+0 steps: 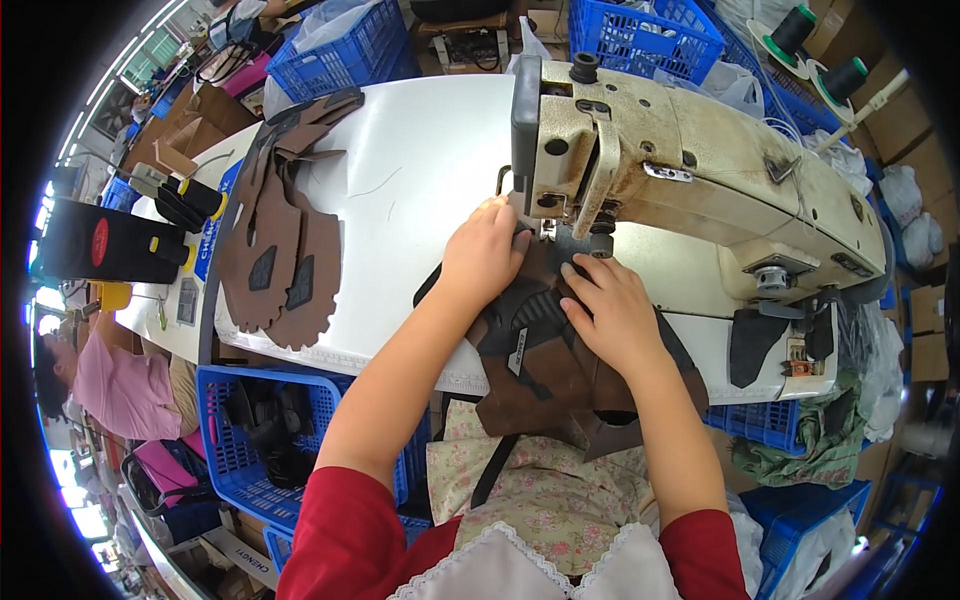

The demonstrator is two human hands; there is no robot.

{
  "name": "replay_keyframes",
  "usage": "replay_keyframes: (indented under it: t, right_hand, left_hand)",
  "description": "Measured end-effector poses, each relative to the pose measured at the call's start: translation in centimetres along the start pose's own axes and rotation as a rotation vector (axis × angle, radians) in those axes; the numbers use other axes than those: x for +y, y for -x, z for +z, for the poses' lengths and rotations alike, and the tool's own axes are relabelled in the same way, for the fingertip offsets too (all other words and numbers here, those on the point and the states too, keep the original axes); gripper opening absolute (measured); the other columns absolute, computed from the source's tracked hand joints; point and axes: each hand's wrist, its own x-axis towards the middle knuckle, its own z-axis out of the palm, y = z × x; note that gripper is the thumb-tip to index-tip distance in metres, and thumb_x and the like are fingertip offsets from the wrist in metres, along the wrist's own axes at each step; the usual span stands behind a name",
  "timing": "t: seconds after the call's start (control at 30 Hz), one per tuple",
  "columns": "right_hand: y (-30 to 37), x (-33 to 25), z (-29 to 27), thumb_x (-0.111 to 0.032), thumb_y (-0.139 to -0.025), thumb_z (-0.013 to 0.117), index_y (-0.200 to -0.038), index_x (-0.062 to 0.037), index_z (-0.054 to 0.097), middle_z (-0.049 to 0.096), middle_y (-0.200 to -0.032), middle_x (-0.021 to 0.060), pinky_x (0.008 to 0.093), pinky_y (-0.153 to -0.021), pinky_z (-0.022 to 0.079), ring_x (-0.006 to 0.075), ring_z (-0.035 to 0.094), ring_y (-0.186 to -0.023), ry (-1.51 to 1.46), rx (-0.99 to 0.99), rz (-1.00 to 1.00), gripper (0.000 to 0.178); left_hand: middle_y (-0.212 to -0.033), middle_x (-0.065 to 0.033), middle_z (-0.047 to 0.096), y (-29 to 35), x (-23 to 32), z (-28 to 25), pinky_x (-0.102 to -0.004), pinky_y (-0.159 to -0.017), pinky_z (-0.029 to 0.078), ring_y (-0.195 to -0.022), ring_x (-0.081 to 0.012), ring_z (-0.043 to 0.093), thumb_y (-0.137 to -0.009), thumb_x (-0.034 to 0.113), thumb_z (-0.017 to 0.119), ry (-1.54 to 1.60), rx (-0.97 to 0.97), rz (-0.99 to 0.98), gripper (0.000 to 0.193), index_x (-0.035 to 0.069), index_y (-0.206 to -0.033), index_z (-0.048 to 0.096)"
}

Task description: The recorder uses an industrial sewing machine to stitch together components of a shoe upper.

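Observation:
My left hand [485, 248] lies over the far left part of a brown and black leather workpiece [545, 370], fingers stretched out beside the presser foot [547, 229]. My right hand [612, 312] rests on the same workpiece to the right of the foot, fingers apart and pressing down. The far end of the workpiece reaches the needle area of a cream-coloured sewing machine [690, 140]. Its near end droops over the table edge toward my lap, with a small light label on top. The underside of the workpiece is hidden.
Brown leather pieces [280, 240] with black patches are stacked on the white table [400, 130] at left. Black cut pieces [757, 345] lie at right. A blue crate [225, 440] stands below the left edge. Thread cones [793, 30] stand far right. A person in pink [130, 385] sits at left.

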Motion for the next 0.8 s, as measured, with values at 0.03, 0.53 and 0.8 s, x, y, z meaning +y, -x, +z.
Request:
replay_keyframes:
  t: [0.03, 0.53, 0.8]
  right_hand:
    - [0.0, 0.1, 0.0, -0.026, -0.087, 0.069, -0.119, -0.0070, 0.069, 0.065, -0.125, 0.0096, 0.0443, -0.105, 0.042, 0.0305, 0.054, -0.128, -0.008, -0.003, 0.006, 0.038]
    - [-2.2, 1.5, 0.6, -0.023, -0.082, 0.073, -0.115, -0.0096, 0.069, 0.066, -0.115, 0.0106, 0.0447, -0.101, 0.044, 0.0311, 0.056, -0.122, -0.004, 0.035, -0.004, 0.035]
    - [-3.5, 1.4, 0.2, -0.019, -0.084, 0.072, -0.118, -0.0097, 0.068, 0.066, -0.110, 0.0123, 0.0467, -0.090, 0.049, 0.0352, 0.060, -0.106, 0.006, 0.056, -0.026, 0.036]
  left_hand:
    - [-0.116, -0.0225, 0.062, -0.2, 0.1, -0.1, -0.0437, -0.091, 0.052, -0.111, -0.0384, 0.060, -0.086, 0.016, 0.068, -0.002, -0.034, -0.024, 0.031, -0.005, -0.105, 0.054]
    - [-0.107, -0.0180, 0.065, -2.5, -0.5, 0.1, -0.0425, -0.088, 0.053, -0.106, -0.0345, 0.062, -0.079, 0.010, 0.068, -0.073, -0.047, -0.014, 0.024, 0.002, -0.097, 0.055]
    - [-0.094, -0.0183, 0.064, -3.6, -1.7, 1.0, -0.0474, -0.080, 0.053, -0.091, -0.0389, 0.063, -0.074, 0.013, 0.069, -0.018, 0.064, 0.012, 0.023, 0.002, -0.094, 0.065]
